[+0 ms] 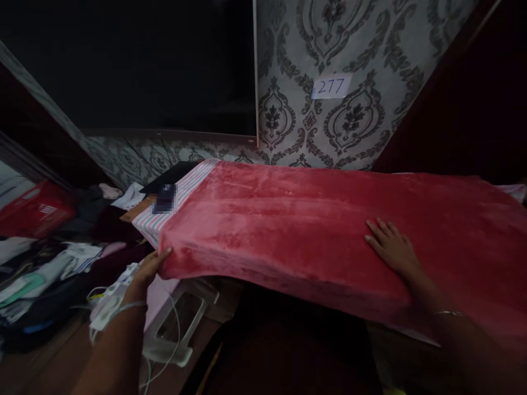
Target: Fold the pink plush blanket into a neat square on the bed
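Damask-patterned wallpaper (284, 66) fills the background from 12 to 1 o'clock, also showing below the television at 10 o'clock. In front of it, a red plush blanket (288, 219) stretches across the centre from 9 to 3 o'clock, spread over a long raised support, its near edge draped down the side. Soft creases run along the top. At 10 to 11 o'clock, a wide dark-screened television (156, 66) with a thin frame sits against the wall, above the blanket's left end. Heaped clothes (45, 280) in white, navy and mint lie at 8 o'clock, well apart from the blanket. At 9 o'clock, near the left edge of view, is a red plastic basket (39, 211). A pale plastic stool (187, 334), partly hidden, stands at 7 o'clock, with a thin white cable (178, 323) passing in front. Striped fabric (195, 178) in pink, grey and white borders the blanket's left end at 9 o'clock. The right hand (393, 247), between 3 and 4 o'clock, lies open, palm down, fingers slightly spread on the plush. The left hand (150, 267), at 8 o'clock, pinches the blanket's near left corner between thumb and fingers. A paper label (331, 86) reading "277" is on the wallpaper at 1 o'clock. A small dark item (164, 198), pixelated, rests on the stripes at 9 o'clock.
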Motion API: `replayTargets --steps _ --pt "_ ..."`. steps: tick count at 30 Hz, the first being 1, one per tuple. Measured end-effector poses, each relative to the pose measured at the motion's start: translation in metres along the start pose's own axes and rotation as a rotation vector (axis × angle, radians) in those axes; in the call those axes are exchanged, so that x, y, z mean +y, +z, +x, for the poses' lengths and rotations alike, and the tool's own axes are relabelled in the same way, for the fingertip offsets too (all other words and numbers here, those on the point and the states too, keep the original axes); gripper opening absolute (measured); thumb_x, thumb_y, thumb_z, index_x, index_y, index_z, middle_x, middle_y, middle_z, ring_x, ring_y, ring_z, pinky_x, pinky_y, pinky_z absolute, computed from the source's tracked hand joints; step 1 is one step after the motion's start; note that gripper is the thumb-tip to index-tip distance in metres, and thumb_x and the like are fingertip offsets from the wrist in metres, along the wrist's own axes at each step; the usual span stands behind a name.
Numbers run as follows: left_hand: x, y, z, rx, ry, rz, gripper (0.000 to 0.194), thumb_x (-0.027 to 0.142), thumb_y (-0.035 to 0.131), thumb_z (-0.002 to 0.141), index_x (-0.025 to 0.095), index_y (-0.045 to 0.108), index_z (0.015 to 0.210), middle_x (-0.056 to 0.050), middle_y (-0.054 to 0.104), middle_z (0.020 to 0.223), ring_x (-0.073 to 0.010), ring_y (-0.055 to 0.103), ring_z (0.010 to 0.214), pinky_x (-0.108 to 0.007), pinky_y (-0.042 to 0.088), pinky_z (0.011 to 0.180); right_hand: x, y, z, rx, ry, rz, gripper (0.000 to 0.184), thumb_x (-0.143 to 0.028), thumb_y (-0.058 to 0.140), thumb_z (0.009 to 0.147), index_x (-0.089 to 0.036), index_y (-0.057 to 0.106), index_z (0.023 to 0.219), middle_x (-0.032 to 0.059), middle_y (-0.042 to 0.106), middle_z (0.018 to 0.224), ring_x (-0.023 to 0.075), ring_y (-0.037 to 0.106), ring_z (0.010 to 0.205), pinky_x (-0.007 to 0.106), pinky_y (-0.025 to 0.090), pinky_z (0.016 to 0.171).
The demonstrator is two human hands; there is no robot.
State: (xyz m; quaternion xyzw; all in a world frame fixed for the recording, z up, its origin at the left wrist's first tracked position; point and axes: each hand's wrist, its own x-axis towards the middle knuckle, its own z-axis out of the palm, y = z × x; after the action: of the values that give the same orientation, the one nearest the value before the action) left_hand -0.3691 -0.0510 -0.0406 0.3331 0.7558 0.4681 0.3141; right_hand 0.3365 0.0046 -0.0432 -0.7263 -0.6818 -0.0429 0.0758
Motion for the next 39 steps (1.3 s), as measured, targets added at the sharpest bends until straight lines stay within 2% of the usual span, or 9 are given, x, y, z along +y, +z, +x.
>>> replayTargets --steps 3,7,14,18,22,24,27,33,39 --pt "-0.007 -0.007 -0.002 -0.126 -0.046 -0.04 0.028 0.045 0.079 0.06 0.021 0.07 0.07 -0.006 0.073 0.068 -0.0276 0.071 0.074 -0.04 0.06 0.068 0.001 0.0 0.0 -0.007 0.003 0.015 0.064 -0.052 0.023 0.099 -0.023 0.042 0.152 0.0105 0.034 0.162 0.0348 0.032 0.147 0.06 0.035 0.112" --pt "-0.014 -0.016 -0.001 -0.119 -0.032 -0.043 0.037 0.052 0.081 0.05 0.022 0.07 0.069 -0.006 0.073 0.07 -0.027 0.07 0.075 -0.037 0.06 0.07 0.0 -0.003 -0.001 -0.018 -0.006 0.024 0.066 -0.054 0.019 0.1 -0.022 0.041 0.153 0.0124 0.033 0.162 0.0357 0.031 0.147 0.059 0.035 0.113" --pt "-0.015 -0.014 0.002 0.133 -0.014 0.181 0.028 0.048 0.071 0.059 0.021 0.064 0.065 -0.004 0.062 0.056 -0.0272 0.063 0.06 -0.043 0.056 0.063 0.003 0.003 0.0 0.033 -0.015 0.006 0.064 -0.053 0.022 0.099 -0.023 0.044 0.151 0.0112 0.037 0.16 0.0349 0.033 0.146 0.061 0.038 0.111" --pt "-0.002 -0.001 -0.002 0.351 0.072 0.346 0.021 0.033 0.063 0.063 0.018 0.065 0.078 -0.014 0.068 0.081 -0.0413 0.064 0.101 -0.061 0.046 0.097 0.004 0.003 0.0 0.033 -0.012 0.02 0.064 -0.054 0.022 0.099 -0.024 0.043 0.151 0.0103 0.037 0.16 0.0352 0.034 0.145 0.062 0.037 0.111" --pt "0.025 0.041 -0.037 0.384 0.48 0.511 0.043 0.027 0.052 0.077 0.011 0.064 0.115 -0.02 0.062 0.126 -0.0359 0.048 0.131 -0.054 0.032 0.115 0.005 0.003 -0.001 0.025 -0.013 0.028 0.063 -0.054 0.022 0.1 -0.024 0.043 0.151 0.0104 0.036 0.161 0.035 0.033 0.146 0.061 0.037 0.111" --pt "0.042 0.074 -0.065 0.221 0.804 0.601 0.042 0.029 0.049 0.085 0.011 0.062 0.121 -0.019 0.064 0.124 -0.0324 0.053 0.126 -0.051 0.037 0.113 0.006 0.005 -0.001 0.032 -0.017 0.022 0.062 -0.053 0.023 0.1 -0.024 0.044 0.151 0.0106 0.037 0.16 0.0347 0.033 0.146 0.061 0.037 0.111" --pt "0.069 0.128 -0.104 -0.07 1.094 0.652 0.044 0.033 0.043 0.095 0.014 0.057 0.132 -0.016 0.061 0.136 -0.0277 0.051 0.133 -0.048 0.037 0.115 0.007 0.009 0.0 0.053 -0.02 0.016 0.061 -0.051 0.024 0.1 -0.024 0.044 0.15 0.0109 0.037 0.16 0.0342 0.033 0.146 0.06 0.037 0.111" --pt "0.116 0.215 -0.133 -0.397 1.117 0.812 0.062 0.04 0.045 0.098 0.016 0.034 0.155 -0.017 0.032 0.162 -0.0285 0.028 0.151 -0.053 0.027 0.121 0.004 0.01 0.003 0.045 -0.017 -0.018 0.06 -0.05 0.027 0.1 -0.025 0.043 0.152 0.0085 0.039 0.16 0.0327 0.033 0.146 0.058 0.035 0.113" --pt "0.124 0.251 -0.132 -0.484 1.005 0.998 0.06 0.042 0.045 0.099 0.018 0.038 0.154 -0.015 0.028 0.164 -0.0306 0.021 0.153 -0.058 0.019 0.122 -0.001 0.008 0.006 0.027 0.005 -0.02 0.059 -0.049 0.026 0.101 -0.027 0.04 0.154 0.0054 0.033 0.163 0.0312 0.03 0.149 0.056 0.033 0.115"
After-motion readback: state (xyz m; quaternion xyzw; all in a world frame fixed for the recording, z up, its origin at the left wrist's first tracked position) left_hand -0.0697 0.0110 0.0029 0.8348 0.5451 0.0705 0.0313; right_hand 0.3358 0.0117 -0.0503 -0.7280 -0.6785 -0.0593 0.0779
